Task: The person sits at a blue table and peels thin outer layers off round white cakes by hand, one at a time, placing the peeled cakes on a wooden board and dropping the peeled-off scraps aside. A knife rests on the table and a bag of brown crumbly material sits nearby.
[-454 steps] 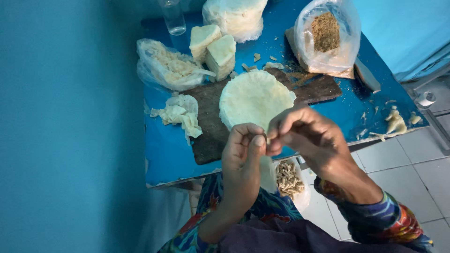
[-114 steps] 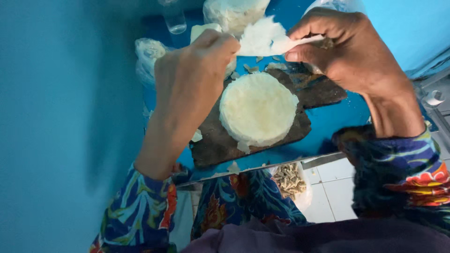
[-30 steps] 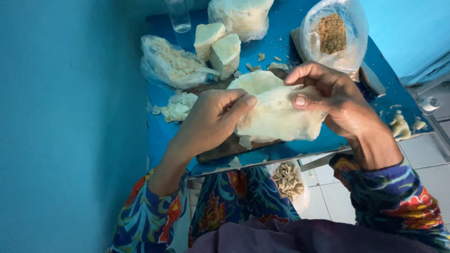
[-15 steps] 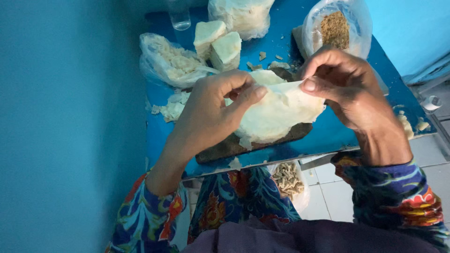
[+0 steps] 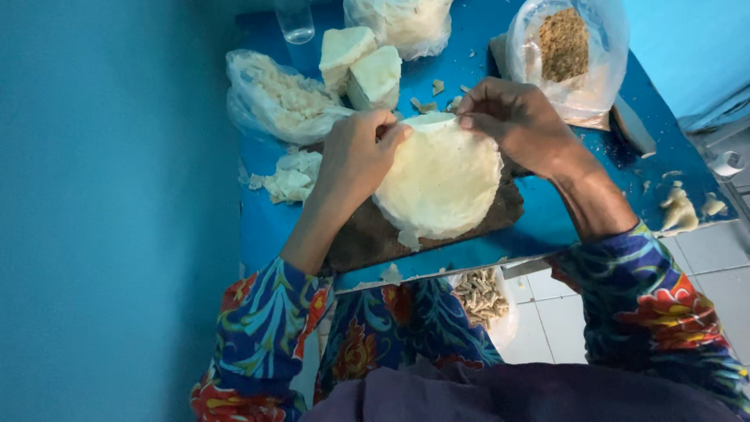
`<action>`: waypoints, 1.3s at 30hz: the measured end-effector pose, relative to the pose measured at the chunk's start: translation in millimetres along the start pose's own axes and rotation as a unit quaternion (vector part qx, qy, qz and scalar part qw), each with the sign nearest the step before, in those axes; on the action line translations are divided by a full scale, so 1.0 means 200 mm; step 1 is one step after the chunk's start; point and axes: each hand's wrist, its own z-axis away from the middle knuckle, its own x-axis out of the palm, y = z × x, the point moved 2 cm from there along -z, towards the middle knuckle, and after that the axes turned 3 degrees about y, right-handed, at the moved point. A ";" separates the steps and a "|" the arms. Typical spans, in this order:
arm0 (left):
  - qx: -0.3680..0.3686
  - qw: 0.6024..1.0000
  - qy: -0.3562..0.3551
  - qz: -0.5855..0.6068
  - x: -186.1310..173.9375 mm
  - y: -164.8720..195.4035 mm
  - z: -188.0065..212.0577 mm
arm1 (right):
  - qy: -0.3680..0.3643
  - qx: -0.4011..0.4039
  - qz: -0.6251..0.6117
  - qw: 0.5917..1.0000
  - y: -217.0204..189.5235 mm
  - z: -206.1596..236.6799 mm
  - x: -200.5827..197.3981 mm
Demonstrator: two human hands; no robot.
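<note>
1. My left hand (image 5: 355, 156) pinches the top edge of the pale round sheet (image 5: 441, 176); its grip is closed on it.
2. My right hand (image 5: 519, 125) pinches the same edge just beside it, grip closed too.
3. The sheet hangs over the dark board (image 5: 375, 234) on the blue worktop (image 5: 562, 223).
4. Beyond the hands I see two pale blocks (image 5: 361, 66) and a bag of brown crumbs (image 5: 566, 47).
</note>
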 end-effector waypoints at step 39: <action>-0.023 0.964 0.083 -0.252 -0.34 0.16 0.74 | 0.011 -0.169 0.279 0.945 -0.25 0.48 0.36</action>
